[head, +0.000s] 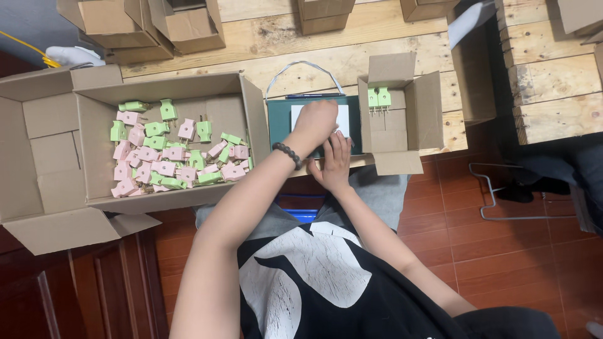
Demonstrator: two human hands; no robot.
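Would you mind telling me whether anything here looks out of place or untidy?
Nothing looks damaged or spilled. The plugs lie jumbled in the big box, pink and green mixed, while two green plugs stand neatly in the small box. Both hands, left and right, rest on the green board.

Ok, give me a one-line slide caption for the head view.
Both hands, left hand and right hand, on a green board between a big box of pink and green plugs and a small box.
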